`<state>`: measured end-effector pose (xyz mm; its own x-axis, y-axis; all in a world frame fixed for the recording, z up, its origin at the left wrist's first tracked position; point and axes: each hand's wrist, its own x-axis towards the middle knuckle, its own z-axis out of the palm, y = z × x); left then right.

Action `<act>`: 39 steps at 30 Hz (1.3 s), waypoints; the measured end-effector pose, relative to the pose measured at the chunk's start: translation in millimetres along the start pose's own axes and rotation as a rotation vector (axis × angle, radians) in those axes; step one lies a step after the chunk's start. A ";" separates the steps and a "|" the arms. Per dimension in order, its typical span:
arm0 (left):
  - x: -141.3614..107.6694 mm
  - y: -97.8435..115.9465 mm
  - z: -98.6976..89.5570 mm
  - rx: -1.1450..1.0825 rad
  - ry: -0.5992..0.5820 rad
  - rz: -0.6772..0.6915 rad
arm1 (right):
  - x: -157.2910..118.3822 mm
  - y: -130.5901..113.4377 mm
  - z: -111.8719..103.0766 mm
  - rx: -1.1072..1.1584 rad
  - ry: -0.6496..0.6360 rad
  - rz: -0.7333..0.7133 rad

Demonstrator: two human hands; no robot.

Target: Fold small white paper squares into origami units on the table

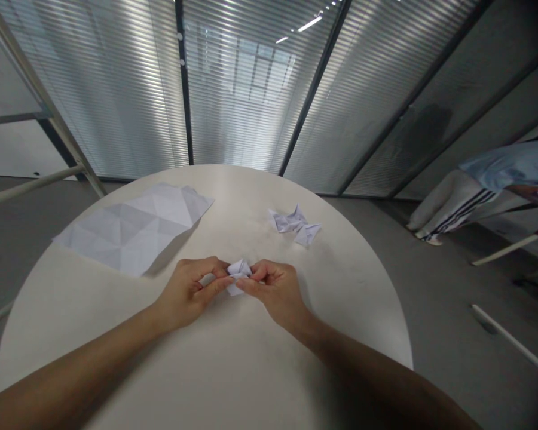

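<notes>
A small folded white paper piece (239,269) is pinched between both my hands just above the middle of the round table. My left hand (192,288) grips its left side, thumb in front and fingers behind. On the right side my right hand (278,291) holds it the same way, the two thumb tips nearly meeting. Part of the paper is covered by my fingers. Beyond my right hand lie folded paper pieces (287,221) with pointed corners. To the left rests a large creased paper sheet (134,224), with triangular fold lines all over it.
The white round table (233,370) fills the middle of the view. Behind it stands a glass partition with blinds (242,89). A metal frame (45,98) is at the left. At the right, a person in striped trousers (457,203) is near thin pale bars (511,337).
</notes>
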<state>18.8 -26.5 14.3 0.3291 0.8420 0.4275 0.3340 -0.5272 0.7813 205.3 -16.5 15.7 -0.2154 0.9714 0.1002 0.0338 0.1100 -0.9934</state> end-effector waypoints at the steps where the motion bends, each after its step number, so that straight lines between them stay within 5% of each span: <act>1: -0.9 0.2 1.2 0.001 0.008 0.000 | -0.7 -0.3 0.4 0.003 0.000 0.003; 10: -6.0 -4.0 11.2 -0.163 0.109 -0.151 | -2.3 3.1 2.6 0.081 0.067 -0.039; 17: -1.8 -2.0 9.7 -0.327 0.129 -0.199 | -3.3 5.8 -0.1 0.060 -0.082 -0.035; 27: 3.4 -4.7 2.7 -0.493 0.001 -0.272 | 4.4 8.3 -4.7 0.101 -0.024 0.047; 31: 3.2 -5.0 -0.3 -0.236 -0.008 -0.166 | 3.4 8.9 -8.2 -0.093 -0.007 -0.084; 35: 1.1 -11.3 -1.4 0.227 0.096 0.221 | 4.8 7.6 -15.8 -0.478 -0.030 -0.480; 39: -1.7 -20.3 -1.1 0.516 0.007 0.438 | 9.0 12.8 -22.6 -0.641 -0.109 -0.721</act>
<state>10.5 -17.1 -1.8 0.5247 0.5381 0.6597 0.5511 -0.8053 0.2186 225.9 -1.6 5.1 -0.4812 0.6041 0.6352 0.3762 0.7968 -0.4728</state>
